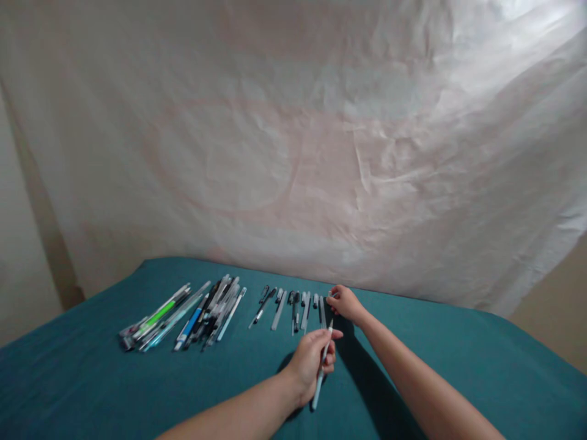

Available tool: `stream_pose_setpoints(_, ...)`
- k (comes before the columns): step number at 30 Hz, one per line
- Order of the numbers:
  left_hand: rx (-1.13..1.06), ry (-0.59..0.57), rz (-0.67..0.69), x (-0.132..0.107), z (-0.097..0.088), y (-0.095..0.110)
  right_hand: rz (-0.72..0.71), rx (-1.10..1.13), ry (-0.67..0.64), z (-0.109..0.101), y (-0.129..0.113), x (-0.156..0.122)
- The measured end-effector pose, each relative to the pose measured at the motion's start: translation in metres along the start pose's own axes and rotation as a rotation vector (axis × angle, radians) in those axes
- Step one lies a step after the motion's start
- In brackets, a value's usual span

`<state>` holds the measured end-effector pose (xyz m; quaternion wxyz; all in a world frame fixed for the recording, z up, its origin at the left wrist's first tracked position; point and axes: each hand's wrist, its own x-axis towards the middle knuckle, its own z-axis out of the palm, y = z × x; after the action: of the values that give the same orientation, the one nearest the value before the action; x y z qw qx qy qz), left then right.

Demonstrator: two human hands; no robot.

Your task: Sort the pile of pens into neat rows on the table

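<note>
My left hand (pixel 312 360) is closed round a slim white pen (pixel 321 373) that points away from me, just above the teal cloth. My right hand (pixel 345 303) reaches farther out, fingers pinched on a small pen part at the right end of a short row of pens and caps (pixel 293 307). What it pinches is too small to name. A large heap of pens (pixel 192 315), one with a green barrel (pixel 158 315), lies to the left of the row.
A table under a teal cloth (pixel 92 379) fills the lower view. A crumpled white sheet (pixel 293 153) hangs as a backdrop right behind the table's far edge. Bare wall and floor show at the far left and right.
</note>
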<state>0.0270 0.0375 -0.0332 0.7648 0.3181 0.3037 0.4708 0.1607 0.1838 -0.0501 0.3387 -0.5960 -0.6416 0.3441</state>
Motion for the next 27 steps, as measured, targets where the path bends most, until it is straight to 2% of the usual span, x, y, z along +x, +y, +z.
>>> stream_pose_setpoints(7,-0.06,0.008,-0.025,-0.002,0.0,0.004,-0.005,-0.05,-0.044,-0.001,0.003,0.004)
stream_pose_setpoints(17,-0.05,0.011,-0.029,-0.002,0.0,0.004,0.015,-0.121,-0.022,0.001,0.001,0.007)
stream_pose_setpoints(23,-0.061,0.008,-0.032,-0.002,0.0,0.004,-0.041,-0.167,0.03,0.001,0.004,0.007)
stream_pose_setpoints(27,-0.066,0.011,-0.025,-0.001,-0.001,0.003,-0.128,-0.168,0.005,-0.003,0.004,-0.002)
